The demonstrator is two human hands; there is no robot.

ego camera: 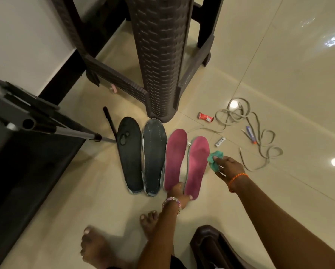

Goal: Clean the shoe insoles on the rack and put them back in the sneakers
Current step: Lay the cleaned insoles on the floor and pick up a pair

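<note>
Four insoles on the floor; I have both hands down at the pink pair.

My left hand reaches forward with the wrist bent down, fingers gripping the heel end of the right pink insole, thumb on its edge. My right hand extends from a straight forearm, fingers pinched round a green cloth just beside that insole's outer edge. The left pink insole lies alongside, touching the right one. Two black insoles lie side by side to the left, toes toward a wicker stool. Laces lie on the tiles to the right.
</note>
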